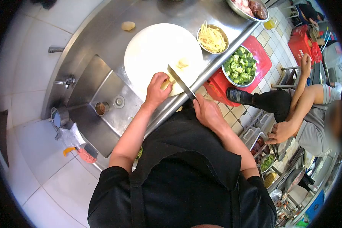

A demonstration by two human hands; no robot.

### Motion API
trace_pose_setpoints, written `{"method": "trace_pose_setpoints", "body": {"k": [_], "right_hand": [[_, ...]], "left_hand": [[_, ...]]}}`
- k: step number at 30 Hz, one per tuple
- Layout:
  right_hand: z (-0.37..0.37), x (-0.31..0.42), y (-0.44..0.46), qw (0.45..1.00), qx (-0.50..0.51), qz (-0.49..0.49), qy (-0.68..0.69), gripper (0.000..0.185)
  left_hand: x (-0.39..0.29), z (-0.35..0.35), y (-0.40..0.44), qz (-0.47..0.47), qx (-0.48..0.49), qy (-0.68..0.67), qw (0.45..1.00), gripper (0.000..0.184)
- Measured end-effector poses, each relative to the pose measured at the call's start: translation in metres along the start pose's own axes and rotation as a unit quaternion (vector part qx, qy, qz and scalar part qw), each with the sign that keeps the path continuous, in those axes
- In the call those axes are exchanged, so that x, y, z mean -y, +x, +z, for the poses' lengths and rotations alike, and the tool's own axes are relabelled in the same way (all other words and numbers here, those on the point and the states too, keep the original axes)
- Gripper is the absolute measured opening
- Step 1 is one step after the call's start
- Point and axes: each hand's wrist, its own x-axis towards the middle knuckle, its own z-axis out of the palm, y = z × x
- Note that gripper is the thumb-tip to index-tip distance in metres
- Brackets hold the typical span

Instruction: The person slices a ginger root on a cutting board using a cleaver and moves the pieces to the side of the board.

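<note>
Pale vegetable (165, 84): on the white board (152, 49), pinched in the left hand's (155, 92) grip; keep those fingertips curled back, thumb behind.
Knife (181, 83): just beside it; hold the blade upright for even slices.
Right hand (209, 113): grip closed around the handle; wrist steady.
Bowl of strips (226, 40): right of the board.

White round board (155, 49), green broccoli (239, 65), red stool (263, 60), black apron (186, 144)

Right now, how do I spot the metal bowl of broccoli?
Beside the steel counter is a red plastic stool. On it sits the round metal bowl; its green florets distinguish it from the smaller metal bowl of pale yellow strips on the counter.
</note>
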Motion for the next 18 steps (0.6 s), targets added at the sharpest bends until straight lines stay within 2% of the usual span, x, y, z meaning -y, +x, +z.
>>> {"method": "trace_pose_setpoints", "body": {"k": [4,8,13,18], "right_hand": [[-0.005,0.007,-0.002,1.0,-0.016,-0.004,-0.005,0.017],[-0.008,0.013,-0.004,0.999,-0.033,-0.025,-0.019,0.016],[-0.011,0.017,-0.003,0.999,-0.007,-0.016,-0.031,0.015],[-0.012,0.016,-0.001,0.999,-0.002,-0.017,-0.032,0.015]], "left_hand": [[-0.001,0.001,0.004,0.02,0.004,0.04,0.999,0.029],[-0.001,0.003,0.005,-0.006,0.015,0.035,0.999,0.028],[0.003,0.006,0.004,0.037,-0.022,0.054,0.998,0.028],[0.003,0.007,0.003,0.026,-0.013,0.069,0.997,0.028]]}}
